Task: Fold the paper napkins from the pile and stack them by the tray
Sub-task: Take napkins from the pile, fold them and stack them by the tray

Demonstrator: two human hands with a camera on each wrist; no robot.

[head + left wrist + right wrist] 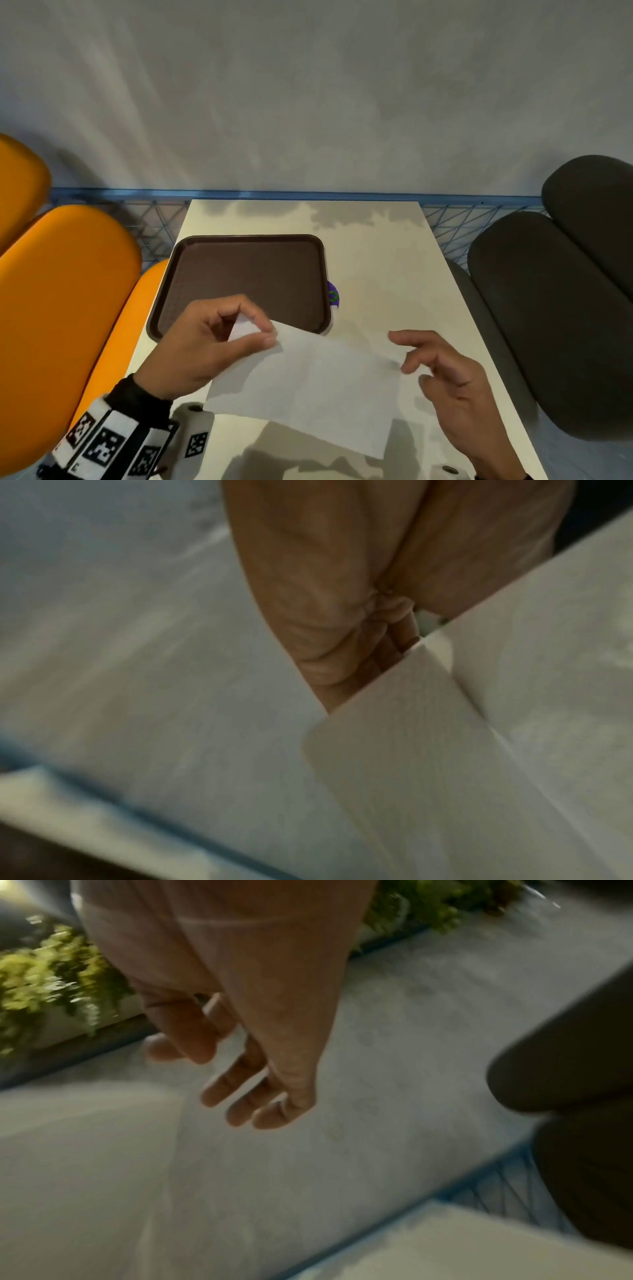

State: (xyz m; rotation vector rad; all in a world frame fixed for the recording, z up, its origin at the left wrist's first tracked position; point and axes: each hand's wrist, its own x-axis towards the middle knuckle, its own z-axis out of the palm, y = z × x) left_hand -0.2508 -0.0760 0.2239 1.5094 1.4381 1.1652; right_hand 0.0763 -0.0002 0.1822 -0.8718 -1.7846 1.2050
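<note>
Napkin: 1 white paper napkin (308,380) is spread in the air over the near part of the worktop (387,267), between your 2 hands. It looks flat and not yet folded, so I judge you are at the start of a fold.

Left hand: your left hand (209,342) pinches the far left corner of the napkin between thumb and forefinger. The left wrist view shows the same, with paper rising in front of the curled fingers (329,653). This corner pinch keeps the sheet stretched, which I think helps you to bring the edges together evenly.

Right hand: your right hand (445,373) is at the right edge of the napkin with fingers spread and relaxed. In the right wrist view the fingers (236,1080) close on nothing. Whether a fingertip touches the paper, I cannot tell. It seems ready to take the right corner.

Tray: the brown tray (246,274) lies on the far left of the worktop and holds nothing. The far edge of the napkin overlaps its near right corner in the head view.

Beside the tray: a small purple and green object (333,295) shows at its right rim; what it is, I cannot tell.

Stack: no folded napkins are visible by the tray, so the space to its right is probably where they go.

Pile: it is not in view.
</note>
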